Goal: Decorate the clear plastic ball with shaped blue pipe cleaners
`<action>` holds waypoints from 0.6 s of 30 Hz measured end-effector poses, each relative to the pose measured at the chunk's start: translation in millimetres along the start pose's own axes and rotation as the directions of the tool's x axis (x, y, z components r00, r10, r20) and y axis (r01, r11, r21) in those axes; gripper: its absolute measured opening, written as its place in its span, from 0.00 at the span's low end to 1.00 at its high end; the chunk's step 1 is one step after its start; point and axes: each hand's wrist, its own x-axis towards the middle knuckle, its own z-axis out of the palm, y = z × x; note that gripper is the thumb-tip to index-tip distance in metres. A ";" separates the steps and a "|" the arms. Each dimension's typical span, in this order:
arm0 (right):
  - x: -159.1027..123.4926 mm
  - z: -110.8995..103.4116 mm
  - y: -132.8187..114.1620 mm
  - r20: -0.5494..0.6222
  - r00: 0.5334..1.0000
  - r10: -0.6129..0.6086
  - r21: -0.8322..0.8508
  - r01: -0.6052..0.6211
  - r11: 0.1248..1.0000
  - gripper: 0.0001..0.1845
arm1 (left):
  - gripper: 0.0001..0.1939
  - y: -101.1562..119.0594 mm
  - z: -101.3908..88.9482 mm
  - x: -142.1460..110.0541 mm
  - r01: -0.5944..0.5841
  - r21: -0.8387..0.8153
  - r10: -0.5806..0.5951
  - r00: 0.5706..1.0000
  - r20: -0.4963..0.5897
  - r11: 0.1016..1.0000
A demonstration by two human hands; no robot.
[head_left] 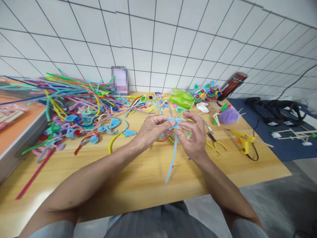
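Note:
Above the middle of the wooden table, both my hands pinch a light blue pipe cleaner point(173, 155). Thumb and fingers of my left hand point(156, 127) close on its bent, twisted upper part. My right hand point(194, 135) grips the same part from the other side, its thumb just below the twist. One long end of the pipe cleaner hangs down towards me. Partly hidden behind my hands, a round item with an orange rim point(162, 138) lies on the table. Light blue coiled pieces point(114, 125) and a yellow pipe cleaner point(114, 142) are left of my left hand.
A large heap of coloured pipe cleaners point(76, 96) covers the left side. Pliers point(216, 142), a yellow glue gun point(245, 142) and a purple fuzzy ball point(229, 116) lie right. A green packet point(182, 98) and a dark red flask point(232, 85) are near the tiled wall.

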 end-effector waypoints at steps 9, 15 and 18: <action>-9.5 7.0 -4.7 -0.026 0.989 0.145 0.016 -0.145 0.989 0.17 | 0.21 6.8 3.9 -3.2 -0.120 0.127 0.125 0.992 -0.030 0.985; -6.1 2.8 -3.9 0.007 1.000 -0.012 -0.133 0.013 0.991 0.12 | 0.21 6.0 3.3 -1.9 -0.119 0.148 0.125 0.992 -0.032 0.982; -6.0 1.2 -1.4 0.027 0.997 -0.066 -0.176 0.070 0.982 0.14 | 0.21 3.6 2.3 -0.7 -0.098 0.119 0.103 0.994 -0.033 0.988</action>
